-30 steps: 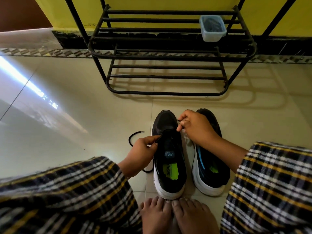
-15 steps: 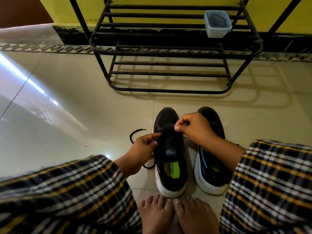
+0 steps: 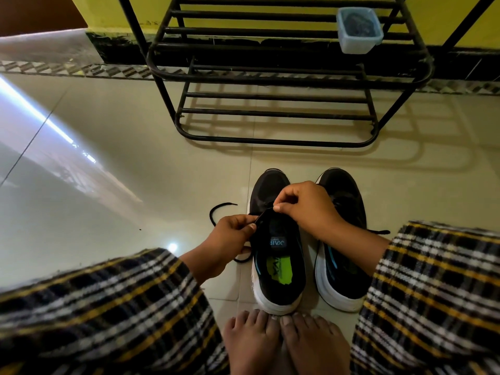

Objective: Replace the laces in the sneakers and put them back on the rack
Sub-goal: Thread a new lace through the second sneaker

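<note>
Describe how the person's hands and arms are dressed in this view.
Both the left hand and the right hand are bare: no gloves, rings, watch or bracelets show. The forearms are bare too, with no sleeves in view. Each arm emerges over plaid cloth in black, white and yellow that covers the knees.

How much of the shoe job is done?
Done: not much that shows. Both sneakers are on the floor, and I can't tell if the right sneaker is laced. In hand: the left hand and right hand pinch a black lace at the left sneaker. Left: finish lacing, then put both on the rack.
</note>
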`<act>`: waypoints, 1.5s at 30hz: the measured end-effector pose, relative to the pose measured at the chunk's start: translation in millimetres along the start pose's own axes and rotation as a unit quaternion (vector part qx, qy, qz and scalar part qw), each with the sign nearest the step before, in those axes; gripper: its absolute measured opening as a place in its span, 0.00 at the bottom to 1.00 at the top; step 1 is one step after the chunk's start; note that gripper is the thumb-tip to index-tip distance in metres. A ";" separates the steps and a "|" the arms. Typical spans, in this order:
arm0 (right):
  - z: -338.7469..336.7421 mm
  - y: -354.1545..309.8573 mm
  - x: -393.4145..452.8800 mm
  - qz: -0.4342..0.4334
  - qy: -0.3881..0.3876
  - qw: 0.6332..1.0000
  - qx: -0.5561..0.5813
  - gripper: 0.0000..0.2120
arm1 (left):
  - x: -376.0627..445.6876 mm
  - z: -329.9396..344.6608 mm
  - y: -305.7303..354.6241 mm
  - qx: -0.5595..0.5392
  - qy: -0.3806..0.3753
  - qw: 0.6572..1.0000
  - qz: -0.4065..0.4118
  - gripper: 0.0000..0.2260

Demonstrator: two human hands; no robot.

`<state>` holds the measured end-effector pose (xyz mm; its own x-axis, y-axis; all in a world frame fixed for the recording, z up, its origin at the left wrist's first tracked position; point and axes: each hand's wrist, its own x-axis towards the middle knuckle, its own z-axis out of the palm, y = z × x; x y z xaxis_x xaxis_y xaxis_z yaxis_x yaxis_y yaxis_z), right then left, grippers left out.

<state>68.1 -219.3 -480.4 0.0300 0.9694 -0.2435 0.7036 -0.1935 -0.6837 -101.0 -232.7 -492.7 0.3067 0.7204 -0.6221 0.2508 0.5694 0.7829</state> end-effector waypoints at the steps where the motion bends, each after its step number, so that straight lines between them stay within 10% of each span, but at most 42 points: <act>1: 1.9 0.6 -0.4 -0.002 -0.007 1.000 -0.019 0.03 | 0.3 -0.2 -0.8 0.001 0.002 1.000 0.000 0.12; 30: 10.1 0.5 -12.1 -0.046 -0.025 0.987 -0.151 0.05 | 21.7 3.6 1.1 0.149 0.078 0.980 0.107 0.04; 37: -6.6 4.9 -28.9 -0.028 -0.058 0.978 -0.200 0.19 | 19.4 5.1 2.9 0.197 0.117 0.964 0.138 0.05; 45: -5.9 12.8 -33.0 -0.030 -0.122 0.977 -0.171 0.24 | 9.6 3.6 38.1 -0.182 0.124 0.968 0.119 0.07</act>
<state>80.3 -252.8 -477.1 -0.1587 0.9049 -0.3950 0.8965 -0.0356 -0.4417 -85.2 -205.6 -468.9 0.0749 0.8959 -0.4379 -0.1538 0.4443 0.8826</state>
